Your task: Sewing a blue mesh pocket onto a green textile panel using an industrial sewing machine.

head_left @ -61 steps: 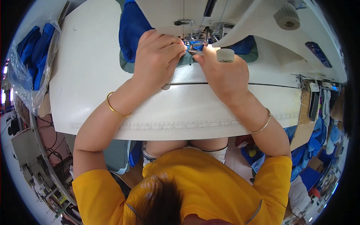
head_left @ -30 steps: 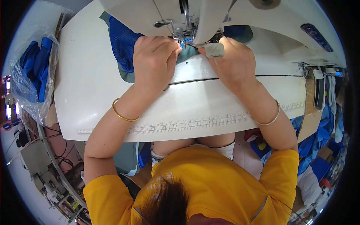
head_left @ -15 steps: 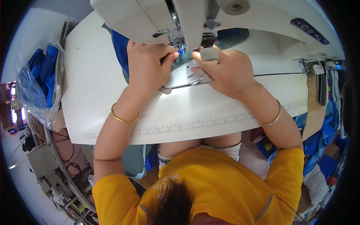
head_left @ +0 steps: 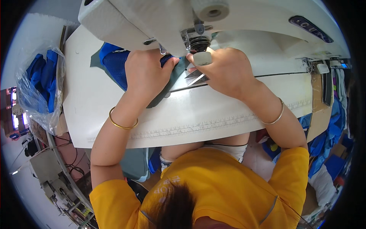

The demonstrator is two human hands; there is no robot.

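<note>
Under the head of a white sewing machine (head_left: pixel 160 23), my left hand (head_left: pixel 146 70) pinches a piece of blue mesh fabric (head_left: pixel 115 68) joined with grey-green cloth (head_left: pixel 162 94). Thumb and forefinger press together at the cloth's right edge, close to the presser foot area. Just right of it, my right hand (head_left: pixel 230 72) is closed round a pair of scissors (head_left: pixel 197 79). Their blades stick out to the left, slightly apart, over the metal plate; the handles are hidden in my palm. The right fingertips reach the cloth's edge, partly behind the machine's round white knob (head_left: pixel 202 58).
A printed ruler (head_left: pixel 198 124) runs along the front of the white table (head_left: pixel 91 122). At the left hangs a clear plastic bag (head_left: pixel 38 87) with blue pieces. Blue cloth (head_left: pixel 324 141) is heaped at the right beside cardboard (head_left: pixel 319 110). Another machine (head_left: pixel 47 168) stands lower left.
The fabric has come out from under the machine head toward me and left, now lying more across the table. Both hands have shifted slightly left, and the scissor blades show more plainly.
</note>
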